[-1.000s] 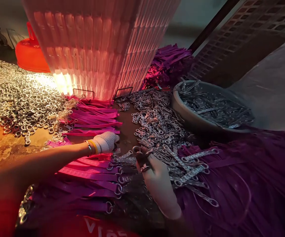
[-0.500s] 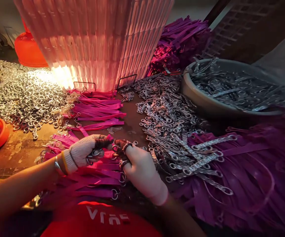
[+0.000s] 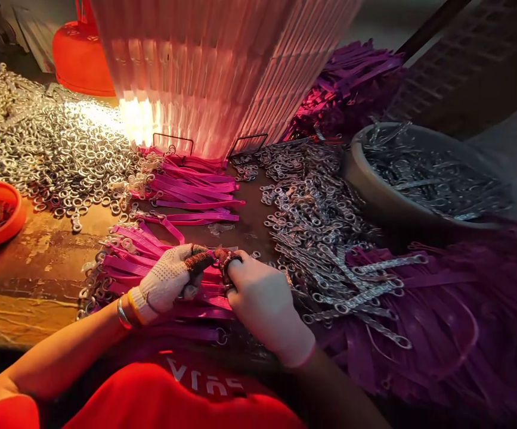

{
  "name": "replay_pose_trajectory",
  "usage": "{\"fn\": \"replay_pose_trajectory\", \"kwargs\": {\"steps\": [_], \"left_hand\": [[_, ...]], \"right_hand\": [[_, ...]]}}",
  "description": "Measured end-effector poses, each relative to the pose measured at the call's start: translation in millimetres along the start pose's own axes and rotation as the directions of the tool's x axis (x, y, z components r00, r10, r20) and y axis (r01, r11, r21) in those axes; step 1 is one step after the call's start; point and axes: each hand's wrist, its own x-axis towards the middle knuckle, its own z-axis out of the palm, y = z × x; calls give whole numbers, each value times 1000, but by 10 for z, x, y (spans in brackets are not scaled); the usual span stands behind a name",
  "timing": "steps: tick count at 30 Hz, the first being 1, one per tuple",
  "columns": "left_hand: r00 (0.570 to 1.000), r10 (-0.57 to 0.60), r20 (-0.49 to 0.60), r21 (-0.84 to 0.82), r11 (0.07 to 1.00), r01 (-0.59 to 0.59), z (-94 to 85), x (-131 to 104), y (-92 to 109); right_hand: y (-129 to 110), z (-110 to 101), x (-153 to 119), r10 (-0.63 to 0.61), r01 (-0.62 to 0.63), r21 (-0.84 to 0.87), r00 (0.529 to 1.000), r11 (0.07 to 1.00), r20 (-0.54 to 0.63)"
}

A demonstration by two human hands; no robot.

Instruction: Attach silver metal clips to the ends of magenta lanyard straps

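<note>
Left hand (image 3: 169, 279) and right hand (image 3: 265, 295) both pinch a magenta strap end (image 3: 215, 257) above the near straps (image 3: 126, 265); piece looks unfinished. Those straps seem ringed already; plenty remains: loose rings (image 3: 68, 143), metal links (image 3: 316, 214) still heaped.

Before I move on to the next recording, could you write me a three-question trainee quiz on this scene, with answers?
1. True or false: the left hand and the right hand are both gloved.

2. What lies in the large tub?
A) wooden blocks
B) silvery metal pieces
C) orange beads

3. Fill in: the metal bracelet is on the ____ wrist.

Key: 1. True. 2. B. 3. Left.
</note>
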Motion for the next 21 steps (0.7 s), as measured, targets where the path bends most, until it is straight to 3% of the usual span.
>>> {"fn": "replay_pose_trajectory", "kwargs": {"steps": [4, 8, 11, 14, 18, 21], "left_hand": [[995, 99, 26, 327, 940, -102, -59, -41, 15], [951, 264, 158, 621, 723, -304, -166, 16, -80], [958, 193, 213, 572, 770, -282, -233, 15, -106], [982, 105, 156, 486, 857, -169, -249, -48, -73], [967, 233, 102, 522, 815, -251, -189, -122, -92], [957, 270, 104, 587, 760, -278, -141, -139, -148]], "right_hand": [[-70, -21, 3, -57, 69, -123, 993, 990, 99], [-44, 46, -10, -70, 72, -92, 997, 993, 31], [-18, 79, -45, -60, 60, -14, 998, 998, -34], [-14, 44, -67, -96, 96, 57, 995, 994, -11], [-45, 10, -51, -45, 44, 8, 989, 999, 142], [-60, 64, -57, -71, 74, -20, 987, 997, 146]]}}
